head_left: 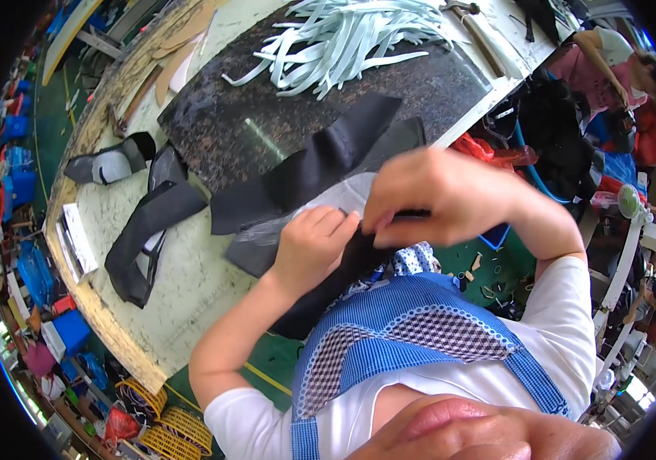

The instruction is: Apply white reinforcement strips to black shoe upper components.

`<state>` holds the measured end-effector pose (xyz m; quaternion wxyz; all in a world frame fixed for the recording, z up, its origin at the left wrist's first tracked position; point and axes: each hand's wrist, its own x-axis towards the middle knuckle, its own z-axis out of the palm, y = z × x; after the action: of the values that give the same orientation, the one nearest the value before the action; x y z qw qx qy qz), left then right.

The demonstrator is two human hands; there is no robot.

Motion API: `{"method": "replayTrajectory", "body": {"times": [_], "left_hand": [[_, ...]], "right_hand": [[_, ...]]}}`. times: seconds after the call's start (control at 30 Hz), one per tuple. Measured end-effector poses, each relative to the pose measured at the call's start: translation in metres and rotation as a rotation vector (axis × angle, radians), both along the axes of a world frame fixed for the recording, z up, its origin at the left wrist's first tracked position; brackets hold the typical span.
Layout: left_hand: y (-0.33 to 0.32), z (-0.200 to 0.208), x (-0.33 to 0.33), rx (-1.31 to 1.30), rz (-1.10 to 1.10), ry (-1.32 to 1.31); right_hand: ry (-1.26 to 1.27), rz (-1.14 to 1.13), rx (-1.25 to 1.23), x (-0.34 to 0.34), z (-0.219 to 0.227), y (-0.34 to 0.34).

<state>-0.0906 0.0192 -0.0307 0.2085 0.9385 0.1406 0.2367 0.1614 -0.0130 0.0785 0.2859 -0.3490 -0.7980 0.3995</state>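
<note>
My left hand (311, 247) is closed, with its fingertips pinching the edge of a black piece of material with a grey backing (263, 244) at the table's near edge. Right beside it is my right hand (428, 195), blurred, its fingers curled in toward the thumb; whatever they hold is hidden. Just beyond both hands lies a long, smooth black leather-like strip (309, 163), partly over the grey-backed piece. More black cut pieces (152, 230) lie folded to the left, near a black piece with a pale grey patch (112, 165).
A dark speckled stone slab (221, 107) on the worn table bears a heap of pale strips (343, 46). A hammer (481, 38) lies at its far right. Another person (604, 69) is at the right, near a dark pile. Yellow baskets (178, 437) stand at lower left.
</note>
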Motion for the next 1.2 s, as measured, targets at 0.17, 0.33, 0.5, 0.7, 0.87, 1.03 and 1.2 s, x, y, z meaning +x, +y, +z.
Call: {"method": "replayTrajectory", "body": {"times": [0.17, 0.33, 0.5, 0.7, 0.87, 1.03, 1.2], "left_hand": [[0.015, 0.051, 0.015, -0.226, -0.075, 0.248], [0.067, 0.101, 0.052, -0.234, -0.064, 0.19], [0.139, 0.089, 0.094, -0.619, 0.191, -0.055], [0.175, 0.105, 0.179, -0.693, 0.149, -0.468], [0.194, 0.084, 0.173, -0.855, 0.089, -0.424], [0.212, 0.061, 0.156, -0.833, 0.069, -0.405], [0.222, 0.049, 0.129, -0.625, 0.354, -0.221]], "right_hand": [[-0.409, -0.649, 0.409, 0.118, -0.028, 0.106], [-0.606, -0.544, 0.393, 0.167, -0.06, 0.185], [0.251, -0.7, -0.005, 0.152, 0.003, 0.175], [0.265, -0.559, -0.045, 0.115, 0.019, 0.155], [0.676, -0.638, -0.258, 0.111, -0.005, 0.149], [0.847, -0.653, -0.354, 0.118, -0.018, 0.138], [1.317, -0.375, -0.344, 0.152, 0.008, 0.123]]}}
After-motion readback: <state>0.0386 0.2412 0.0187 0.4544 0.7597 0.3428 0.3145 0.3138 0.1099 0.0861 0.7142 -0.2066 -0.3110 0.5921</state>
